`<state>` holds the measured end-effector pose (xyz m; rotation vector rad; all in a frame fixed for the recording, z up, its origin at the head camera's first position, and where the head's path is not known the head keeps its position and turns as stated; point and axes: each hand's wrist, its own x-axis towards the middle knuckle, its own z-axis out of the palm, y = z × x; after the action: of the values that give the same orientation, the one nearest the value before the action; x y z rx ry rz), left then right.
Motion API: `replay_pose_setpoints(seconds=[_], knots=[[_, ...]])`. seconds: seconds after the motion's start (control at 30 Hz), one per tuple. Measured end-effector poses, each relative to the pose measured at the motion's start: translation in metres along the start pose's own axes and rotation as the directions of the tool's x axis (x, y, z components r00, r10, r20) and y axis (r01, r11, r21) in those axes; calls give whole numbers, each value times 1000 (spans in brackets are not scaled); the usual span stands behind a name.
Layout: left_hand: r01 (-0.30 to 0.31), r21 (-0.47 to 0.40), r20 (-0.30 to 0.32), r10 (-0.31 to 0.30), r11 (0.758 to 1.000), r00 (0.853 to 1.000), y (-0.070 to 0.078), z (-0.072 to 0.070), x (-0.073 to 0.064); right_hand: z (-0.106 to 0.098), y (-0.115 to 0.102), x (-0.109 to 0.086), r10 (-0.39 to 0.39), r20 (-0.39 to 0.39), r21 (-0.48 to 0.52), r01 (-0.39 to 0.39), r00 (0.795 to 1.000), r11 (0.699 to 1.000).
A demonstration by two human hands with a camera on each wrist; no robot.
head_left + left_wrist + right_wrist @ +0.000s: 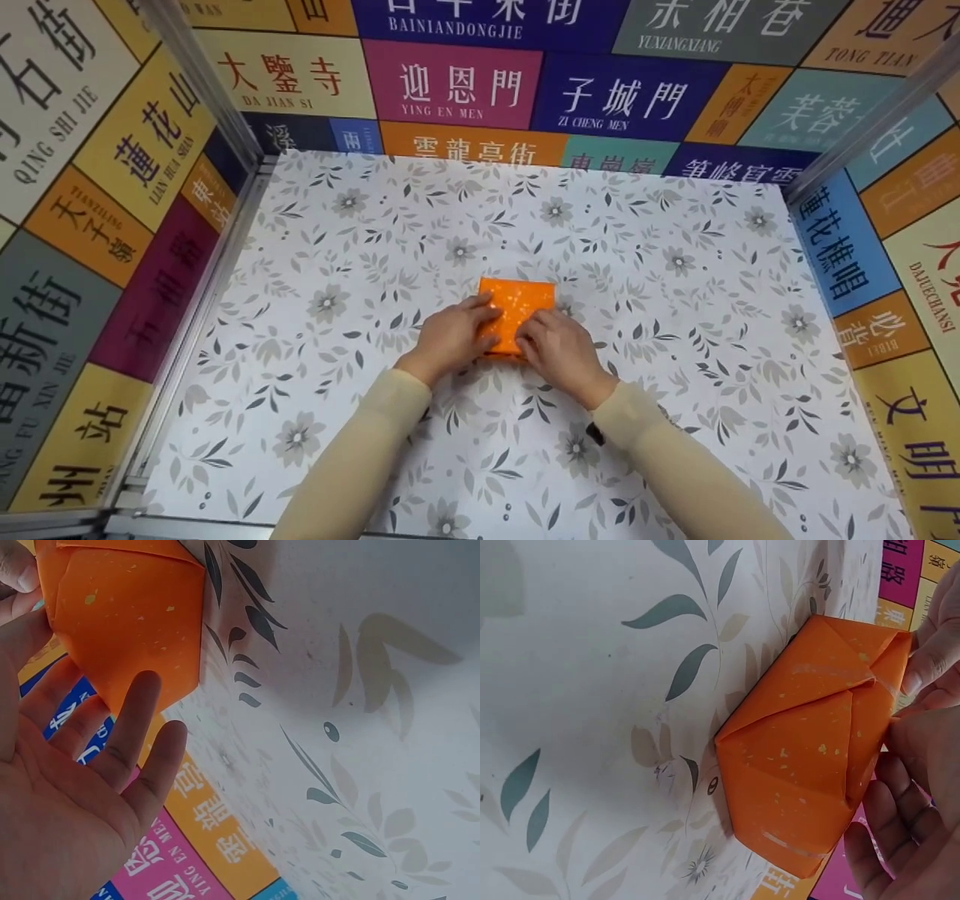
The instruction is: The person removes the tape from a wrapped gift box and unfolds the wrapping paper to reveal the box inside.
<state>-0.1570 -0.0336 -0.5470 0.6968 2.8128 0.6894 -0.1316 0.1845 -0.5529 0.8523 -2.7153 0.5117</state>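
A box-shaped packet [516,304] wrapped in orange, gold-flecked paper rests on the floral surface between both hands. My left hand [455,330] holds its left side; in the left wrist view the packet [135,622] lies by the thumb and spread fingers [139,720]. From the right, my right hand [559,346] grips the near right corner, its fingers bent over the top. Folded flaps and strips of clear tape show on the packet's near side [802,742] in the right wrist view. The underside is hidden.
A white sheet with grey flowers and leaves [360,285] covers the tabletop. Panels of coloured blocks with large characters [454,86] stand at the back and both sides. Metal frame bars [214,300] run along the left edge. A small dark piece [595,433] sits by the right cuff.
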Motion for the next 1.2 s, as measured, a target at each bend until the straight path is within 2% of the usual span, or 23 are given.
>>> replay_pose_setpoints(seconds=[0.17, 0.33, 0.67, 0.87, 1.2], knots=[[8, 0, 2, -8, 1000, 1000, 0, 1, 0, -1, -2, -1, 5, 24, -25, -4, 1000, 1000], [22, -3, 10, -22, 1000, 1000, -1, 1, -1, -6, -5, -5, 4, 43, 2, -4, 999, 1000], [28, -7, 10, -28, 1000, 1000, 0, 0, -1, -14, -14, -18, -35, 29, 10, 35, 999, 999], [35, -15, 12, -35, 999, 999, -1, 1, -1, -16, -20, -26, -55, 56, 33, 54, 997, 998], [40, -29, 15, -39, 999, 999, -2, 2, -1, -16, -24, -43, -217, 81, 78, 211, 973, 974]])
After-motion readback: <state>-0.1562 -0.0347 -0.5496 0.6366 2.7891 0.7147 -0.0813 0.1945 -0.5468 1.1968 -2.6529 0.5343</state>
